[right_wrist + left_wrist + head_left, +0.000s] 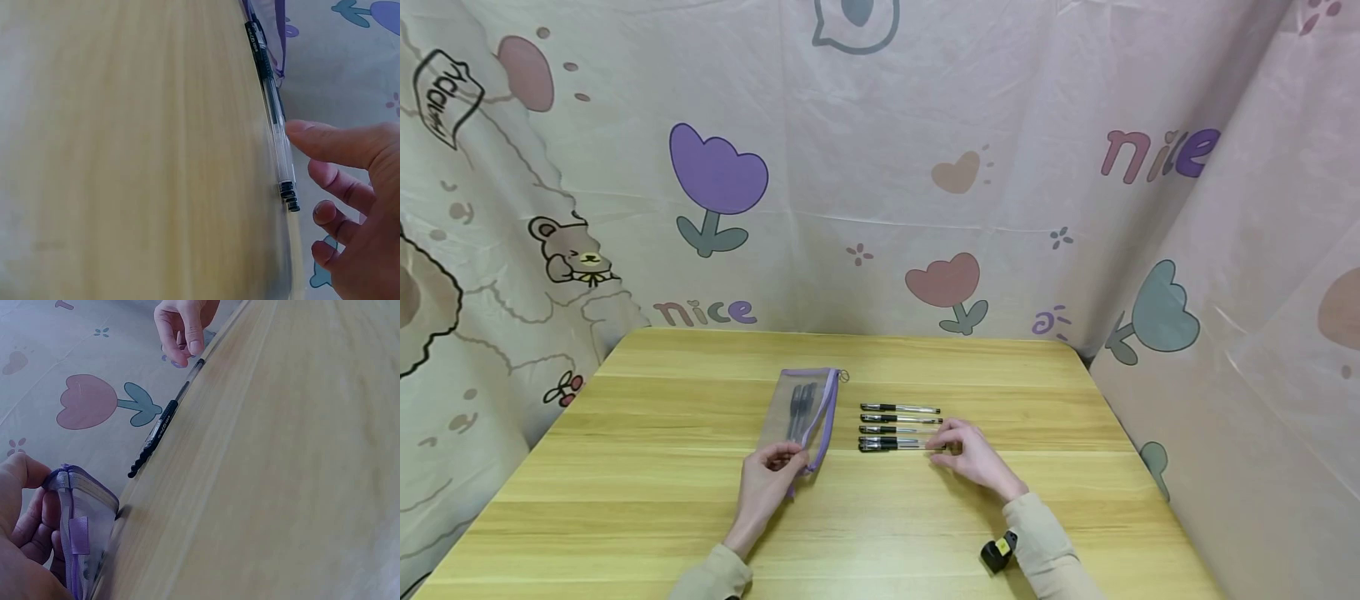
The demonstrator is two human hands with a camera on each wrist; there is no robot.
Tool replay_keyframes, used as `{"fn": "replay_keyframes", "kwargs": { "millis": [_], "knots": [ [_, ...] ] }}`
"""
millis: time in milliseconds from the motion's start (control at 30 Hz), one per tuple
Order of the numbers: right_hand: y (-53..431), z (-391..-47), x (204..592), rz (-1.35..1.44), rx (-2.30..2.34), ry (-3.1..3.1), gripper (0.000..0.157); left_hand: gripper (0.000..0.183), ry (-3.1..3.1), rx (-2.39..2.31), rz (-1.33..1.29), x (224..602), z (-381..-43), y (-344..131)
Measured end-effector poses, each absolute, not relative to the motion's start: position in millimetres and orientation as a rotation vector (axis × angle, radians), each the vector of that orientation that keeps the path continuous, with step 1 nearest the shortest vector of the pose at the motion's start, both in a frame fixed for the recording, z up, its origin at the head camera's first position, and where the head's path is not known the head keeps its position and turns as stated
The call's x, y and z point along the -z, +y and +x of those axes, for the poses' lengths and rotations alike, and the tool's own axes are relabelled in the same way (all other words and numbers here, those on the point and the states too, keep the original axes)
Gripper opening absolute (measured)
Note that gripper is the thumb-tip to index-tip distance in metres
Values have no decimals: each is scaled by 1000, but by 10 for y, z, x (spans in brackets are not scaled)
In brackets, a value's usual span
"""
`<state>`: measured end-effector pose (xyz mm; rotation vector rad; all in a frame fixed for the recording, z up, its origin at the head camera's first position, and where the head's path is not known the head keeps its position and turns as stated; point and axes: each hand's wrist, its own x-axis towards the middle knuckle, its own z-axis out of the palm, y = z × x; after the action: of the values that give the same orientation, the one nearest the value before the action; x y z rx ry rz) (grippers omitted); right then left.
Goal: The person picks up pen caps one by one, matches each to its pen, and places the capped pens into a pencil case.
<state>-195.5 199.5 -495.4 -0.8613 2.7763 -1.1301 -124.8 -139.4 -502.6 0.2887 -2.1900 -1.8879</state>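
Note:
A see-through zip pencil case with purple trim lies on the table, dark pens showing inside. My left hand pinches its near end between thumb and fingers; the left wrist view shows the pouch's edge standing up at the fingertips. To the right of the case, several clear-barrelled pens with black caps lie in a row, the nearest ones close together. At their right ends is my right hand. In the right wrist view its thumb is beside a pen's barrel, the other fingers apart from it.
The wooden table meets a patterned cloth backdrop at its back and sides. A small black block with a yellow label is beside the right sleeve.

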Motion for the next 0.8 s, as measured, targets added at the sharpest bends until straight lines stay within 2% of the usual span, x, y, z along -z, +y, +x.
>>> {"fn": "replay_keyframes", "kwargs": {
  "millis": [800],
  "knots": [
    [1965, -1965, 4970, -806, 1082, 2810, 19, 18, -2209, 1887, 302, 5023, -1252, -1405]
  ]
}}
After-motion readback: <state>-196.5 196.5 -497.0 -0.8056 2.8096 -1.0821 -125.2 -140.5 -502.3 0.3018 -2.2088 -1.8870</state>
